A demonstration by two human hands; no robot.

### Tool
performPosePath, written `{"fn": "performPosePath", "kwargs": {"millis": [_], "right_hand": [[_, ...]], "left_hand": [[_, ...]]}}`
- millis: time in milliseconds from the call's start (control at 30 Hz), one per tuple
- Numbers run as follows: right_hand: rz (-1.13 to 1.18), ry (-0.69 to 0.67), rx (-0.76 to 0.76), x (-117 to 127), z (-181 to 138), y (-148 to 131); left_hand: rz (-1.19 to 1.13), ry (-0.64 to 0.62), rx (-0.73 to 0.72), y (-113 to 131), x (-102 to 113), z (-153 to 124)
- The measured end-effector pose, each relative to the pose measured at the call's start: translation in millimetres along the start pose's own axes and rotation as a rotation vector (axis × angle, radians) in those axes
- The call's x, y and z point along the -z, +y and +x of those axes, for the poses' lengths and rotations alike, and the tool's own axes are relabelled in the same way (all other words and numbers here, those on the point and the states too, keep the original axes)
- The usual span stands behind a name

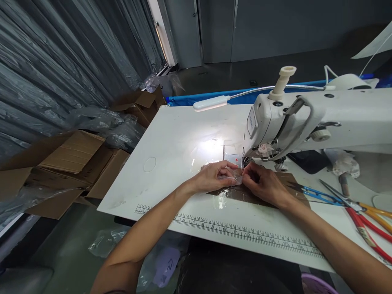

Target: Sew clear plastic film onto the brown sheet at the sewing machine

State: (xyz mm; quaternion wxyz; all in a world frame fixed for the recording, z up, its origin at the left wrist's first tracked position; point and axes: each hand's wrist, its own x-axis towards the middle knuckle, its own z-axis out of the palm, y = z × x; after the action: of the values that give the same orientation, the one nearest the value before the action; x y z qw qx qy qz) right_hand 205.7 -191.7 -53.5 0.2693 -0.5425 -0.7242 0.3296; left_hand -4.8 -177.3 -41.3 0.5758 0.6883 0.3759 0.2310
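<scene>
A small clear plastic piece (pixel 230 176) is pinched between both hands on the white table (pixel 171 163), just near of the needle area of the white sewing machine (pixel 306 118). The left hand (pixel 214 176) is laid palm down with its fingers curled onto the left part of the piece; the right hand (pixel 265 183) is closed on its right edge, fingertips bunched together close to the presser foot. The two hands are almost touching each other over the piece. A brown sheet (pixel 245 194) is seen beneath the hands, lying flat on the table, partly covered by the right hand and wrist. The work spot is lit by a gooseneck lamp (pixel 211 103) reaching in from the far side. A printed ruler scale (pixel 232 230) is marked along the near edge of the table. To the right of the hands, blue-handled thread snips (pixel 318 195) and red-and-yellow-handled scissors (pixel 364 222) are laid on the table, well apart from the piece. Open cardboard boxes (pixel 70 167) are set on the floor at the left, beside crumpled plastic wrap (pixel 101 122). Whether the piece is already under the needle cannot be told.
</scene>
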Motion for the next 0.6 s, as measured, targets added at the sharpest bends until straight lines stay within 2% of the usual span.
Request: {"fn": "performPosePath", "kwargs": {"millis": [167, 233, 300, 400, 500, 600], "right_hand": [[0.302, -0.09, 0.183, -6.1, -5.6, -9.9], [0.313, -0.095, 0.249, -9.4, -11.4, -21.4], [0.272, -0.108, 0.31, -7.3, -20.5, -31.6], [0.111, -0.087, 0.349, 9.0, -42.2, -35.6], [-0.122, -0.087, 0.26, 28.0, -68.0, -26.8], [-0.191, -0.076, 0.214, 32.4, -82.1, -18.0]], "left_hand": [[0.232, -0.011, -0.018, 4.4, 3.2, -2.4], [0.336, -0.028, -0.053, 10.9, 5.4, -5.3], [0.408, -0.085, -0.118, 20.0, 9.2, -10.8], [0.523, -0.138, -0.219, 34.4, 14.7, -24.2], [0.616, -0.123, -0.236, 46.2, 10.9, -38.3], [0.659, -0.164, -0.254, 53.3, -4.7, -43.4]]}}
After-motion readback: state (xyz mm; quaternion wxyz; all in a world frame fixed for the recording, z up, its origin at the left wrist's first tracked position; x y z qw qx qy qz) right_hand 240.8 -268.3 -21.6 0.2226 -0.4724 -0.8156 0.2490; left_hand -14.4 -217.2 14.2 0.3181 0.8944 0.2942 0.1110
